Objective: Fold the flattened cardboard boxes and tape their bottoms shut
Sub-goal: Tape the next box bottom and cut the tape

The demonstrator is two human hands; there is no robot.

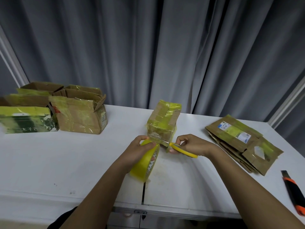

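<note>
utility knife (293, 194) lying on white table (66, 162), right edge | grey curtain (148, 47) hanging behind

grey curtains (148, 47); white table (49, 162)

"木子" in white on green-printed box (28, 120), other box labels too small to read
</note>
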